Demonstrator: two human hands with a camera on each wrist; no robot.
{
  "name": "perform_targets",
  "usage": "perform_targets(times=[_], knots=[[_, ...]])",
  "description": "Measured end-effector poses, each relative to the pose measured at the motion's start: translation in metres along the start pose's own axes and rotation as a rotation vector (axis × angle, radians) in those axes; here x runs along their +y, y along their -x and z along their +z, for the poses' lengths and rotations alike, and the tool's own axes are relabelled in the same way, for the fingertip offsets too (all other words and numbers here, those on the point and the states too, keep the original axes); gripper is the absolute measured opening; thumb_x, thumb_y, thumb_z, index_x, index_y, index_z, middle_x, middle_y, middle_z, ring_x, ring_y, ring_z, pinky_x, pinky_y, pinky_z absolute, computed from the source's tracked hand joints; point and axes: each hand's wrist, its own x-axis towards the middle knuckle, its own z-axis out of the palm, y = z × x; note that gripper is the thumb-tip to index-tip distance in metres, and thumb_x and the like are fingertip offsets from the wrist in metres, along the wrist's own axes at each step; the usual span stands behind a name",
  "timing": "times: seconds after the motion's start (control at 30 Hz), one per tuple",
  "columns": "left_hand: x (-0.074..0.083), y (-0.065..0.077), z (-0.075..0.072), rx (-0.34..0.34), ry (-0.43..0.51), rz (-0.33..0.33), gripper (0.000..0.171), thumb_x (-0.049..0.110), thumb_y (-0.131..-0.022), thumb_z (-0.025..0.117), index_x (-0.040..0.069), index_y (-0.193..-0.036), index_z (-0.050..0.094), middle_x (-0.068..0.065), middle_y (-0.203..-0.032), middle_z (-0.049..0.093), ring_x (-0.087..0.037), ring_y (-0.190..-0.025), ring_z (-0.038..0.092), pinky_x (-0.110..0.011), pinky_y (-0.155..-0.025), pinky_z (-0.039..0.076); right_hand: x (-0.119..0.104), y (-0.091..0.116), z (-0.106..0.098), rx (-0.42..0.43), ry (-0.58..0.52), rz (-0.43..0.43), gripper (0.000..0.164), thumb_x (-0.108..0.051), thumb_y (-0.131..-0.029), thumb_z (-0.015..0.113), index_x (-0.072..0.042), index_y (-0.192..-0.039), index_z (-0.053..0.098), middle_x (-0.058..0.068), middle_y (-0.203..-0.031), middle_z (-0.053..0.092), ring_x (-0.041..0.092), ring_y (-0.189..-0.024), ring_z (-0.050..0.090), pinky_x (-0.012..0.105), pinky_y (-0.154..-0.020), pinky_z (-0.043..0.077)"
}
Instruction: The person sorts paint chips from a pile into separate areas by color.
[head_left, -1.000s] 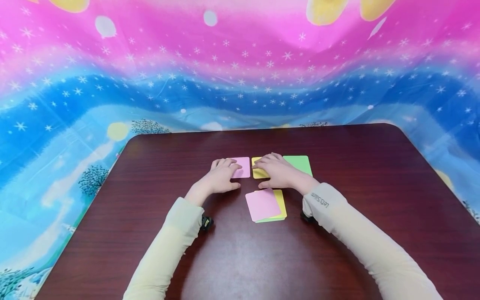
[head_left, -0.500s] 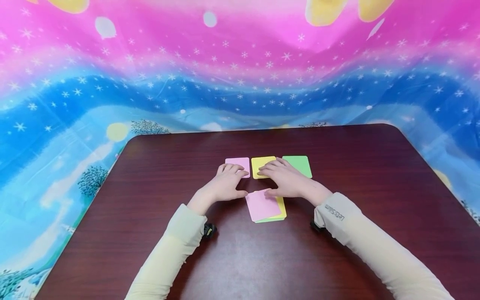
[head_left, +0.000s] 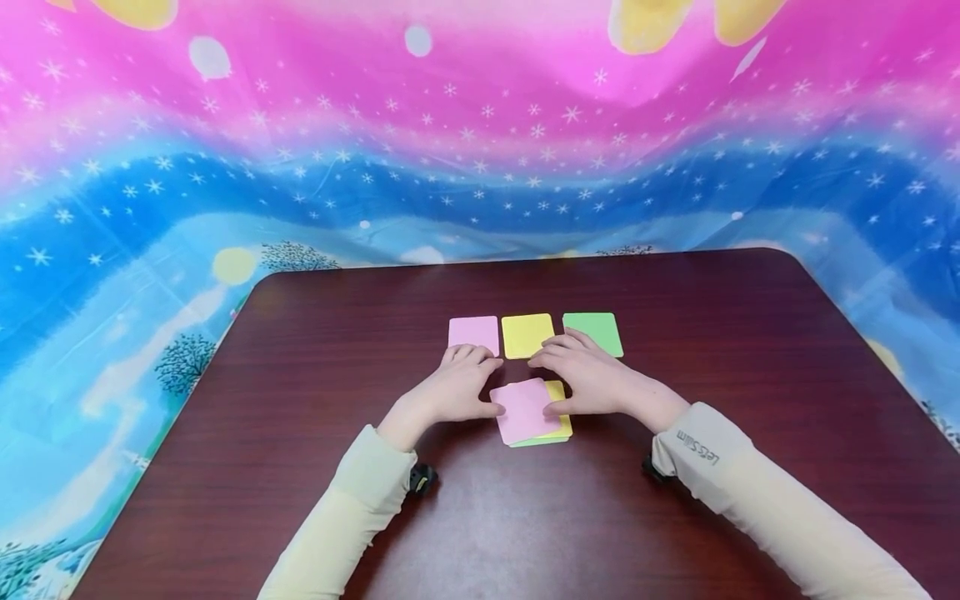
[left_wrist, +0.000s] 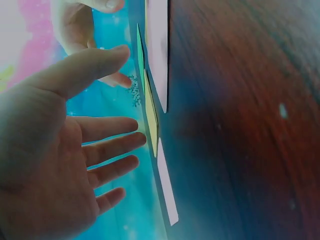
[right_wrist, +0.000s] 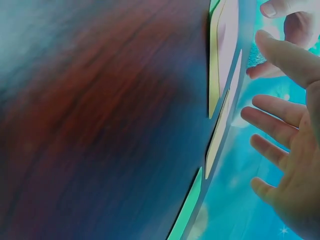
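Observation:
Over the table, my left hand (head_left: 452, 392) hangs with fingers spread and nothing in them, between a pink square card (head_left: 472, 331) and a small pile of cards. My right hand (head_left: 597, 379) hovers likewise at the pile's right. In that pile a pink card (head_left: 521, 417) lies on top, a yellow card (head_left: 563, 427) shows beneath it, and a green edge (head_left: 538, 442) peeks out lowest. Behind stand, in a row, the pink card, a yellow card (head_left: 527, 335) and a green card (head_left: 600, 327), flat and apart. Both wrist views show the left palm (left_wrist: 55, 170) and right palm (right_wrist: 300, 150) raised off the cards.
The dark reddish-brown table (head_left: 337, 317) has rounded far corners. Behind it hangs a pink and blue cloth (head_left: 480, 150) with snowflake prints. A black wrist device (head_left: 423, 478) sits under the left cuff, another (head_left: 654, 469) under the right.
Both hands have drawn back from the row of cards toward the person, uncovering the pink and yellow ones. My right hand has also shifted right. The cards stay in place.

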Motion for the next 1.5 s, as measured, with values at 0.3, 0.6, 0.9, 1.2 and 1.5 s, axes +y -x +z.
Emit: perform_targets(times=[0.3, 0.6, 0.9, 1.2, 1.5], knots=[[0.012, 0.003, 0.000, -0.051, -0.010, 0.021, 0.078, 0.053, -0.073, 0.066, 0.004, -0.131, 0.047, -0.008, -0.122, 0.049, -0.023, -0.117, 0.039, -0.042, -0.101, 0.024, -0.006, 0.007, 0.005, -0.026, -0.016, -0.014, 0.071, -0.050, -0.062, 0.076, -0.012, -0.119, 0.057, -0.001, -0.116, 0.057, 0.023, -0.116, 0.044, 0.050, -0.107, 0.017], [0.022, 0.007, 0.002, -0.057, -0.046, 0.029, 0.087, 0.056, -0.065, 0.070, 0.001, -0.129, 0.046, -0.008, -0.120, 0.048, -0.024, -0.116, 0.039, -0.042, -0.098, 0.026, -0.009, 0.007, 0.009, -0.075, -0.049, 0.000, 0.075, -0.050, -0.059, 0.077, -0.014, -0.121, 0.055, -0.005, -0.118, 0.055, 0.019, -0.119, 0.041, 0.049, -0.108, 0.015], [0.025, 0.006, 0.011, -0.045, -0.105, 0.016, 0.084, 0.060, -0.061, 0.071, 0.004, -0.120, 0.050, -0.003, -0.106, 0.045, -0.021, -0.107, 0.040, -0.038, -0.095, 0.027, -0.011, 0.008, 0.009, -0.068, -0.040, -0.015, 0.074, -0.047, -0.059, 0.079, -0.013, -0.120, 0.055, -0.004, -0.117, 0.055, 0.018, -0.117, 0.043, 0.049, -0.107, 0.016], [0.025, 0.006, 0.014, -0.031, -0.111, 0.029, 0.074, 0.057, -0.060, 0.072, 0.005, -0.110, 0.054, -0.002, -0.099, 0.042, -0.021, -0.102, 0.040, -0.038, -0.094, 0.027, -0.012, 0.007, 0.010, -0.049, -0.006, -0.040, 0.072, -0.046, -0.060, 0.078, -0.012, -0.119, 0.056, -0.001, -0.116, 0.056, 0.021, -0.115, 0.044, 0.051, -0.106, 0.018], [0.025, 0.006, 0.012, -0.012, -0.113, 0.053, 0.063, 0.053, -0.063, 0.072, 0.007, -0.102, 0.055, -0.001, -0.095, 0.042, -0.021, -0.098, 0.041, -0.037, -0.093, 0.028, -0.011, 0.007, 0.010, -0.036, 0.027, -0.063, 0.068, -0.045, -0.062, 0.076, -0.012, -0.118, 0.057, 0.002, -0.115, 0.056, 0.022, -0.115, 0.045, 0.051, -0.106, 0.018]])
